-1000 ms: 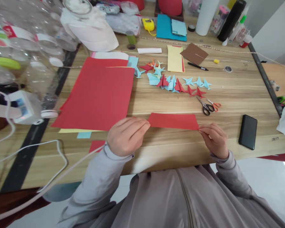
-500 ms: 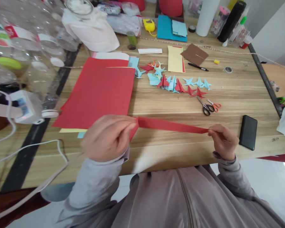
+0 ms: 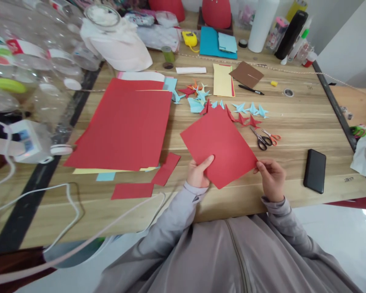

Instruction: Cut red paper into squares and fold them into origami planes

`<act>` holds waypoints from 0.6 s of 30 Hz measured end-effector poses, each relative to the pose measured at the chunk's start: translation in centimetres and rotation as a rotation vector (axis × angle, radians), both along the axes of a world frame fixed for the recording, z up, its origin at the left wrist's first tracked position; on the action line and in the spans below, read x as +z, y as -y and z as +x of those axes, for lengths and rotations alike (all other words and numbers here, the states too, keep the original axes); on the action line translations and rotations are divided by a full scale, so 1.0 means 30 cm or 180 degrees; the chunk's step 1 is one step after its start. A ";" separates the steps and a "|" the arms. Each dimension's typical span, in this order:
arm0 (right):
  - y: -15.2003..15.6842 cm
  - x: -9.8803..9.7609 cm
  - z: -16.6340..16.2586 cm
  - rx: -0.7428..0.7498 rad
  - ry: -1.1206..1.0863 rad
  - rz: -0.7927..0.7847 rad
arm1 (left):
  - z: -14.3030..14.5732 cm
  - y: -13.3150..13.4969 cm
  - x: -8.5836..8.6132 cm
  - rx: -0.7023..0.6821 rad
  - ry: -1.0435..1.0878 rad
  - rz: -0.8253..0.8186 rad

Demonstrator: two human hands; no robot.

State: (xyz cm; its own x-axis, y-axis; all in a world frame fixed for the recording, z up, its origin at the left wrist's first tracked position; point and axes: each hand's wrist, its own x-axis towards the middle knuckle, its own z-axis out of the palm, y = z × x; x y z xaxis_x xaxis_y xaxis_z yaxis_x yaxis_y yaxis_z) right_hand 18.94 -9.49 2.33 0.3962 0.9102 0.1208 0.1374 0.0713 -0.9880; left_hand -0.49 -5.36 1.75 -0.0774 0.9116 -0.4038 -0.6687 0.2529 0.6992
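Observation:
I hold a red square of paper [image 3: 220,143] above the wooden table [image 3: 293,118], turned like a diamond. My left hand [image 3: 199,173] grips its lower left edge, thumb on top. My right hand [image 3: 270,177] pinches its right corner. Two red paper strips [image 3: 166,169] [image 3: 132,191] lie on the table to the left of my left hand. A row of small folded red and blue paper shapes [image 3: 244,114] lies just beyond the square.
A stack of large red sheets [image 3: 125,122] lies at left. Scissors [image 3: 265,138] and a black phone [image 3: 315,171] sit at right. Clear plastic bottles [image 3: 33,61], white cables [image 3: 64,203], coloured card, a pen and containers crowd the far and left edges.
The paper was folded into a narrow strip held flat between both hands; it is now opened to a full square. A red strip now lies on the table at left.

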 end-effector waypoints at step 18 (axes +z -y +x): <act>-0.144 -0.057 0.124 0.0287 0.0953 -0.0596 | -0.046 -0.174 -0.055 -0.0128 0.0311 0.0129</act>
State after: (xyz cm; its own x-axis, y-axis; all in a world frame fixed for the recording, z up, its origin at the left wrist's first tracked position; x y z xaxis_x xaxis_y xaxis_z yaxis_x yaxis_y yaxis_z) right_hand 22.68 -5.18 0.61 0.2857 0.9571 0.0472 0.4238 -0.0820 -0.9020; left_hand -1.87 -0.14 0.11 -0.0025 0.9289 -0.3704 -0.7241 0.2538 0.6413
